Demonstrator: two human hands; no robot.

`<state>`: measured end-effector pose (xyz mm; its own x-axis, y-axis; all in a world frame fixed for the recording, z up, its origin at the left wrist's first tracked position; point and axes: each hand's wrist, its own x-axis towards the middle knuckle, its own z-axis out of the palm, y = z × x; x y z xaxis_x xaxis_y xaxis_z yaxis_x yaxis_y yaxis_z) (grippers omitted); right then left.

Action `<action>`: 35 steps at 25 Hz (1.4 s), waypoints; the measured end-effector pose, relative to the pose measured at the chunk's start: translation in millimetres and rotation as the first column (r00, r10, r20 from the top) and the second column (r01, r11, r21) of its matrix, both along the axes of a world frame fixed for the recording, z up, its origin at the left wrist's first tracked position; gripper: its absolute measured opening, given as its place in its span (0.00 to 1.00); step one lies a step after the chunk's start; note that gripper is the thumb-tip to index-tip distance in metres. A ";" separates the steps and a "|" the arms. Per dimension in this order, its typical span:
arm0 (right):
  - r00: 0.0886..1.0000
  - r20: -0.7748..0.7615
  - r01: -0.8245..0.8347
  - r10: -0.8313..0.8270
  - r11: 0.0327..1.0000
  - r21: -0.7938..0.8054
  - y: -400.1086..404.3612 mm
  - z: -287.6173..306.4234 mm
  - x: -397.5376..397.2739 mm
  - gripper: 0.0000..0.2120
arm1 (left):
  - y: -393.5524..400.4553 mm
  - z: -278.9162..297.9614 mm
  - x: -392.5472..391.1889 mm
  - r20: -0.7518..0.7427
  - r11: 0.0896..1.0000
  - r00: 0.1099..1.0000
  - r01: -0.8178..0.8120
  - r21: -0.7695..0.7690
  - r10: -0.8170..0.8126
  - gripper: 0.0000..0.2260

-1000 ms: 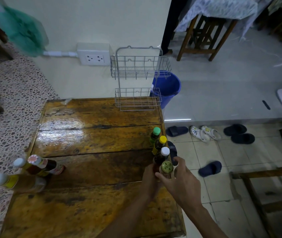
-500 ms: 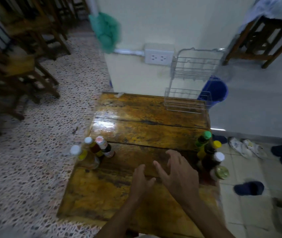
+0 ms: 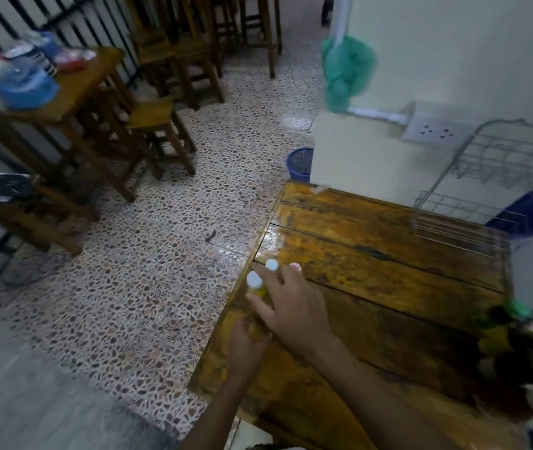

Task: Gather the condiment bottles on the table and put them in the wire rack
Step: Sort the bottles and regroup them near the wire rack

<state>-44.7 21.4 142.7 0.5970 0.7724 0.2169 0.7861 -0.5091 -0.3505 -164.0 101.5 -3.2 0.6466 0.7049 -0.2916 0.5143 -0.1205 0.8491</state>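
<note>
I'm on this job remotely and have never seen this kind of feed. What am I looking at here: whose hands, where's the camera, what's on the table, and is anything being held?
There is no machine: a person works bare-handed, and the one camera sits on their head, looking forward and down. The picture is blurred. The right hand reaches over three bottles at the left edge of the wooden table, fingers spread; whether it grips one yet is unclear. The left hand is just below, by the same bottles, its grasp hidden. More bottles stand together at the right edge. The wire rack stands at the far right corner, with no bottles in it yet.
</note>
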 end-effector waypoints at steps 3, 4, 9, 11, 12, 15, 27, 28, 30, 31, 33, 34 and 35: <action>0.994 0.108 0.018 -0.010 0.997 -0.071 21.4 -9.1 -2.3 0.22 | 13.7 7.9 12.9 0.133 0.999 0.991 0.029 0.031 -0.033 0.19; 0.990 0.143 0.012 0.003 0.994 -0.108 23.9 -14.2 -2.8 0.22 | 16.6 9.7 17.3 0.146 0.997 0.988 0.050 0.054 -0.058 0.14; 0.965 0.218 -0.102 0.149 0.971 -0.214 11.9 -27.5 -0.4 0.17 | 17.5 22.0 27.0 0.132 0.988 0.983 0.115 0.105 -0.128 0.12; 0.969 0.148 -0.164 0.195 0.966 -0.201 -6.7 -24.0 3.2 0.15 | 15.6 19.2 24.5 0.096 0.984 0.982 0.157 0.088 -0.166 0.15; 0.972 0.111 -0.185 0.206 0.966 -0.178 -18.5 -20.5 6.6 0.14 | 13.6 19.1 21.9 0.084 0.977 0.975 0.198 0.076 -0.204 0.15; 0.965 0.103 -0.231 0.242 0.967 -0.110 -57.5 -8.0 25.3 0.14 | -4.1 20.1 18.0 0.059 0.932 0.930 0.360 0.042 -0.362 0.18; 0.972 0.232 0.017 0.041 0.971 -0.240 -158.5 -30.5 73.6 0.18 | -48.5 38.8 59.1 -0.115 0.703 0.705 0.708 0.062 -0.700 0.30; 0.978 0.209 0.068 -0.019 0.971 -0.229 -161.2 -35.6 69.5 0.19 | -49.0 37.7 59.1 -0.144 0.683 0.684 0.727 0.064 -0.715 0.30; 0.981 0.162 0.143 -0.109 0.966 -0.215 -165.7 -46.8 59.0 0.20 | -50.7 30.7 54.2 -0.207 0.650 0.643 0.759 0.042 -0.738 0.30; 0.981 0.141 0.163 -0.134 0.963 -0.217 -167.7 -53.0 52.9 0.20 | -52.0 26.6 49.5 -0.233 0.638 0.626 0.770 0.028 -0.744 0.32; 0.979 0.104 0.193 -0.173 0.953 -0.233 -171.3 -63.0 40.2 0.22 | -54.5 23.3 40.6 -0.267 0.619 0.598 0.786 0.008 -0.756 0.33; 0.977 0.091 0.210 -0.193 0.947 -0.244 -173.6 -67.3 34.8 0.22 | -55.1 21.5 37.7 -0.281 0.611 0.588 0.792 0.009 -0.758 0.33; 0.973 0.085 0.230 -0.215 0.939 -0.257 -175.6 -70.7 30.4 0.22 | -55.6 20.1 35.9 -0.293 0.602 0.580 0.798 0.015 -0.761 0.33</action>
